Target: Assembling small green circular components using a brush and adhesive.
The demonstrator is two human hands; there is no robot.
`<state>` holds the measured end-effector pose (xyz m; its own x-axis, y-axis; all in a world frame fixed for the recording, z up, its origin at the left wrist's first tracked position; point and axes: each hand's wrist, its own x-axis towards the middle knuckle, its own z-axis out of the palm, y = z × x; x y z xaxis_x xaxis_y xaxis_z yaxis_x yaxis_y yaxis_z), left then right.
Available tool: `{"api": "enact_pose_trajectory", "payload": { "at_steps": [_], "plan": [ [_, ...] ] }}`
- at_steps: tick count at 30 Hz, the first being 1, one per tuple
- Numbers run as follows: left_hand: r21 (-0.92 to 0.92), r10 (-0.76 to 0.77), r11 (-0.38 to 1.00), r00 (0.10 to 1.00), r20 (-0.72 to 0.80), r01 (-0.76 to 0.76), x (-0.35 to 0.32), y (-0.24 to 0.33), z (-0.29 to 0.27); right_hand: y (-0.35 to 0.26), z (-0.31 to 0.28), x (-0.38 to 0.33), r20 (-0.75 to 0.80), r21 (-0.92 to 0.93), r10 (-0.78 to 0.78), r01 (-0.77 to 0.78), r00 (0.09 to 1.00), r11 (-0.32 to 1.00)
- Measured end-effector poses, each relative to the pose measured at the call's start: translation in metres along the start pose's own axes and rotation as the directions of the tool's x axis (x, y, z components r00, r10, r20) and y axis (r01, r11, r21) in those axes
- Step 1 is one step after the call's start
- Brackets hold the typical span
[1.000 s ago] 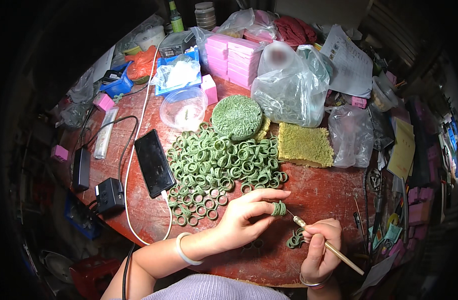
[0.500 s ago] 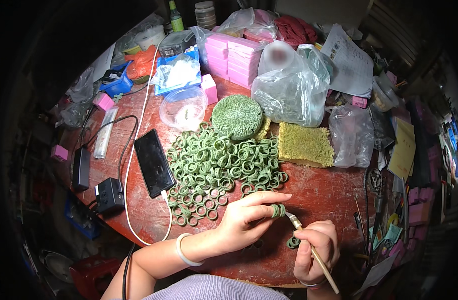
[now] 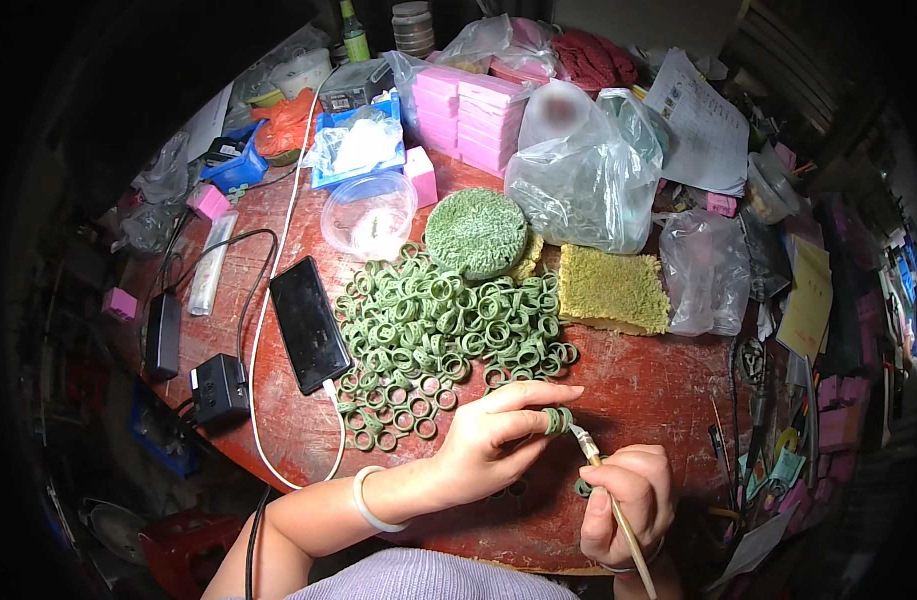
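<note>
My left hand, a white bangle on its wrist, holds green rings at the fingertips; they seem slipped over a finger. The index finger is stretched out above them. In my right hand is a slim, pale-handled brush, gripped like a pen. Its whitish tip touches or almost touches the held rings. Another green ring lies by the right hand, partly hidden behind it. Beyond my hands spreads a large heap of similar green rings on the red table.
A black phone with a white cable lies left of the heap. Behind it stand a round green textured pad, a clear tub and pink boxes. To the right are a yellow sponge-like pad and plastic bags.
My right hand has shifted slightly left and its brush stands a little steeper, the handle end swinging left. It now covers more of the loose ring. My left hand stays nearly still.
</note>
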<state>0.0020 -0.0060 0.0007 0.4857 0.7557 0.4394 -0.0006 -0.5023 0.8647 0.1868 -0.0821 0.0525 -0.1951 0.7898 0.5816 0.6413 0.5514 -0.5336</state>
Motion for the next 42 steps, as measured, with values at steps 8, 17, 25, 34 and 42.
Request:
{"api": "enact_pose_trajectory", "payload": {
  "at_steps": [8,17,25,34,42],
  "plan": [
    [-0.031,-0.012,0.999,1.000,0.012,0.012,0.0000,0.0005,0.0006,-0.0006,-0.0019,0.0004,-0.053,0.117,-0.016,0.022,0.998,0.993],
    [-0.013,-0.038,0.999,0.999,-0.011,0.038,0.0008,0.0015,0.0005,0.0023,-0.0014,-0.0031,-0.027,0.058,0.025,-0.024,0.999,0.998],
    [-0.090,-0.099,0.991,0.995,0.001,0.099,0.0021,0.0017,0.0018,-0.0050,-0.0044,0.0011,-0.087,0.043,0.028,-0.025,0.996,0.999],
    [-0.329,-0.283,0.904,0.959,0.016,0.272,0.0009,-0.0002,0.0052,-0.0005,0.0002,-0.0005,-0.046,0.064,0.052,-0.049,0.998,0.997],
    [-0.374,-0.411,0.832,0.908,0.080,0.410,-0.0005,0.0047,0.0016,-0.0015,-0.0023,-0.0002,-0.048,0.086,0.080,-0.076,0.996,0.993]
  ]
}}
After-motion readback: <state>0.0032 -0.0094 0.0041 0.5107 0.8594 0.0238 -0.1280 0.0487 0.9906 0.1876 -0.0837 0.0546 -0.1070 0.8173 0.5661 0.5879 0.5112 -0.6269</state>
